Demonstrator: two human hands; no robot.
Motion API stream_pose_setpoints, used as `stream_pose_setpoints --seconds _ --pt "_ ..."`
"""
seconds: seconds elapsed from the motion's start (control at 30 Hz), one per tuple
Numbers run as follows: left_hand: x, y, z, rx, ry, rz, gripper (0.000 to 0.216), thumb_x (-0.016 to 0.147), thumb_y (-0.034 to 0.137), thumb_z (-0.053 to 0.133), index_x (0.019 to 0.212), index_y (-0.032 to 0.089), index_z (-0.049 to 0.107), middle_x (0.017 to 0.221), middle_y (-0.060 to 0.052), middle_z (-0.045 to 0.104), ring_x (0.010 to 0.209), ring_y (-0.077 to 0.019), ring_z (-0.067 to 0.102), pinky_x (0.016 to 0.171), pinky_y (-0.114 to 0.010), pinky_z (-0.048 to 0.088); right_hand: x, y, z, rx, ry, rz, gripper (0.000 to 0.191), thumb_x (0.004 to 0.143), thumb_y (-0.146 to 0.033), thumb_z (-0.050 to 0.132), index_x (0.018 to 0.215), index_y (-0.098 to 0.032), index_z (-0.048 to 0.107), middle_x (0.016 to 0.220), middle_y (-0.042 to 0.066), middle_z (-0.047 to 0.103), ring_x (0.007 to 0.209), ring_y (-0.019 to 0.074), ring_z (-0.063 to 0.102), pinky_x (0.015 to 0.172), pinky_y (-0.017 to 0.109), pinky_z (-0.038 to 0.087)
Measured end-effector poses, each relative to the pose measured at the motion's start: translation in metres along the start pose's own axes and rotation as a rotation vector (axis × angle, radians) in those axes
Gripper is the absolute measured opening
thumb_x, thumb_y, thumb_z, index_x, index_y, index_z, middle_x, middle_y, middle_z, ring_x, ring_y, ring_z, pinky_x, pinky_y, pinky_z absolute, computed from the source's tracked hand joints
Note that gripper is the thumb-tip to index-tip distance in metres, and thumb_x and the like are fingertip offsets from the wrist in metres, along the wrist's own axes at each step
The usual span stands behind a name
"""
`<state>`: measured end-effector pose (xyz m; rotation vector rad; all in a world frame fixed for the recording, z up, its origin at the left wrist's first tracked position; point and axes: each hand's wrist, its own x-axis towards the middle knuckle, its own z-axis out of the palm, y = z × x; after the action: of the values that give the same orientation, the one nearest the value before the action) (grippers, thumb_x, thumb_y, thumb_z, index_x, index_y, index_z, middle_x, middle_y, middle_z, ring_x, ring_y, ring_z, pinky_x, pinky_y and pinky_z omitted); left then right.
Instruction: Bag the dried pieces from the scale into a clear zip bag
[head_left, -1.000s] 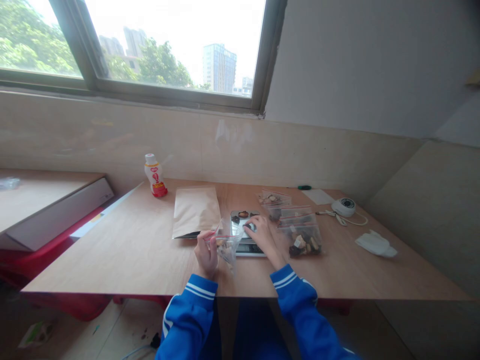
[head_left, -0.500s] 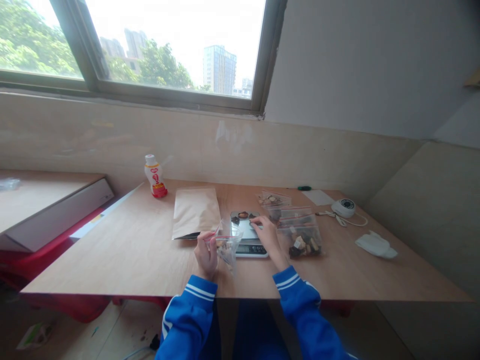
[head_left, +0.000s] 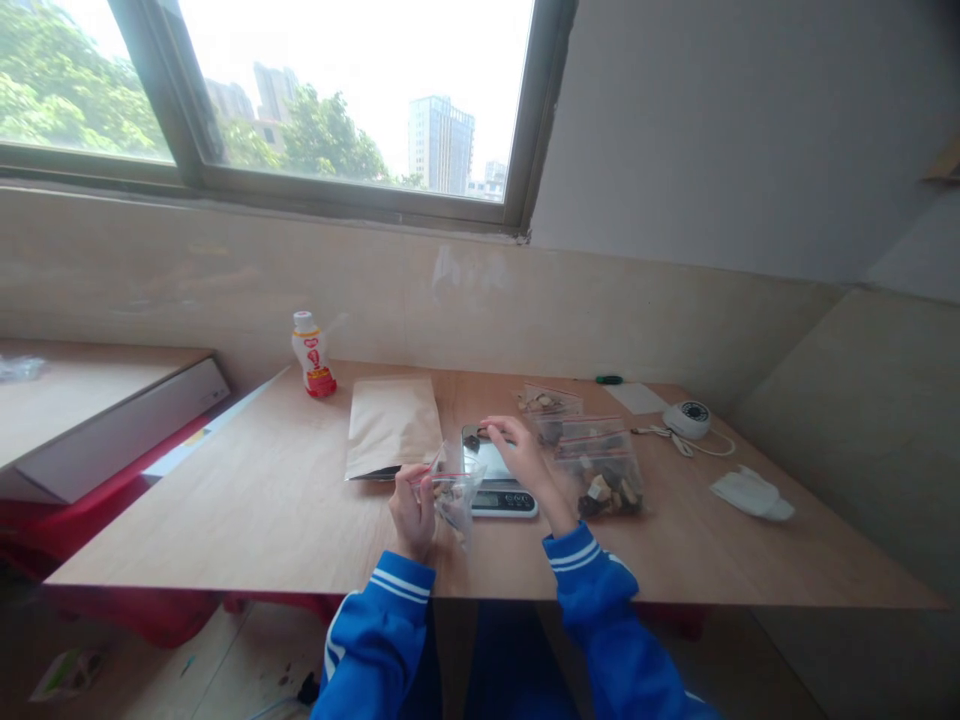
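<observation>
My left hand (head_left: 414,512) is closed on the top of a clear zip bag (head_left: 457,505) with a red seal line, which hangs with pale and dark dried pieces inside. Beside it lies a kitchen scale (head_left: 502,502) with a shiny plate and a small display. Over the plate's far part, my right hand (head_left: 517,452) pinches a brown dried slice (head_left: 482,432), mostly covered by the fingertips. A dark dried piece (head_left: 471,442) rests on the plate just left of those fingers. My right hand hides part of the plate.
A brown paper pouch (head_left: 394,425) lies left of the scale, with a red-and-white bottle (head_left: 313,355) behind it. To the right are filled zip bags (head_left: 611,480), a white dome camera (head_left: 686,418) with its cable, white tissue (head_left: 752,493) and a green-handled tool (head_left: 609,380).
My right hand has shifted left across the scale plate, from the dark piece on the right to the brown slice. My left hand keeps its hold on the bag.
</observation>
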<state>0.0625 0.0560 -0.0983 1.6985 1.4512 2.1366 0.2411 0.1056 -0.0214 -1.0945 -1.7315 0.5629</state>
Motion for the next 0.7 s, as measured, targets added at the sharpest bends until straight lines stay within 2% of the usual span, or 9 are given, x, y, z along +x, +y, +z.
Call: stream_pose_setpoints --seconds 0.07,0.17,0.23,0.3,0.47,0.7 --pt "0.001 -0.001 0.0 -0.016 0.001 0.029 0.017 0.091 0.031 0.046 0.094 0.017 0.055 0.082 -0.005 0.065 0.069 -0.0162 0.064 0.057 -0.028 0.051 0.005 0.021 0.008 -0.161 -0.005 -0.017 0.027 0.089 -0.034 0.051 0.107 -0.02 0.065 0.119 0.011 0.062 0.116 0.0234 0.055 0.101 0.04 0.042" --pt "0.001 -0.001 0.0 -0.04 0.01 0.055 0.016 0.09 0.03 0.048 0.092 0.017 0.056 0.08 -0.005 0.065 0.069 -0.0165 0.064 0.059 -0.028 0.051 0.012 0.038 0.02 -0.359 -0.13 -0.018 0.039 0.084 -0.034 0.06 0.12 -0.019 0.059 0.132 0.014 0.053 0.128 0.0277 0.044 0.106 0.045 0.034" --pt "0.001 -0.002 0.0 -0.04 0.018 0.05 0.016 0.09 0.031 0.048 0.091 0.017 0.056 0.079 -0.005 0.065 0.068 -0.0163 0.064 0.057 -0.027 0.051 0.014 0.041 0.026 -0.452 -0.219 -0.015 0.04 0.081 -0.033 0.064 0.119 -0.019 0.06 0.128 0.015 0.056 0.126 0.0295 0.046 0.106 0.047 0.032" --pt "0.001 -0.002 0.0 -0.024 0.015 0.041 0.016 0.09 0.031 0.047 0.092 0.017 0.056 0.079 -0.005 0.065 0.067 -0.016 0.064 0.057 -0.027 0.051 0.015 0.042 0.029 -0.501 -0.252 -0.016 0.032 0.081 -0.029 0.065 0.111 -0.019 0.064 0.119 0.014 0.06 0.119 0.0287 0.05 0.104 0.046 0.034" --pt "-0.001 -0.002 0.0 0.002 -0.006 0.016 0.02 0.091 0.033 0.045 0.092 0.016 0.055 0.08 -0.006 0.066 0.067 -0.0162 0.064 0.056 -0.027 0.051 0.011 0.047 0.027 -0.425 -0.19 -0.048 0.02 0.082 -0.014 0.058 0.099 -0.018 0.068 0.101 0.009 0.065 0.1 0.0216 0.059 0.091 0.036 0.044" --pt "0.001 -0.001 0.0 -0.026 0.021 0.003 0.023 0.09 0.037 0.047 0.091 0.016 0.056 0.08 -0.007 0.067 0.069 -0.0171 0.065 0.057 -0.029 0.051 0.009 0.044 0.016 -0.399 -0.108 -0.03 0.016 0.082 -0.01 0.055 0.087 -0.017 0.069 0.095 0.01 0.067 0.089 0.0213 0.063 0.083 0.034 0.048"
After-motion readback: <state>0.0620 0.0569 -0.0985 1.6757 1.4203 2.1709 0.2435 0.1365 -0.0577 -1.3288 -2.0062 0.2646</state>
